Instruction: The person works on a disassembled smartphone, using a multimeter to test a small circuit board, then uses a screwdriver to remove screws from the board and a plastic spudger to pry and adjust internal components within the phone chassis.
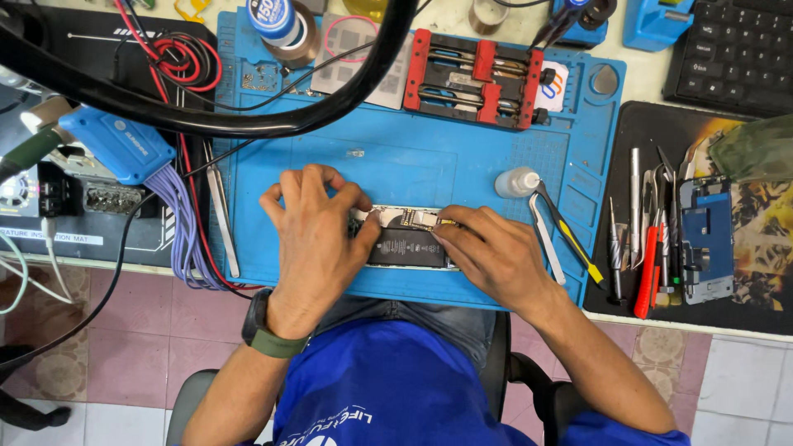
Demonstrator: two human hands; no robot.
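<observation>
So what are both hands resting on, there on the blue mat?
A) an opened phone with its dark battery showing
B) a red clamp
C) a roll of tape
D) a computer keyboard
A: the left hand and right hand both press on an opened phone whose dark battery shows, lying on the blue mat.

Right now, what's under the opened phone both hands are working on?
The opened phone lies on the blue work mat, which shows bare around it. The left hand and right hand cover both ends of the phone, so anything beneath those parts cannot be seen.
</observation>
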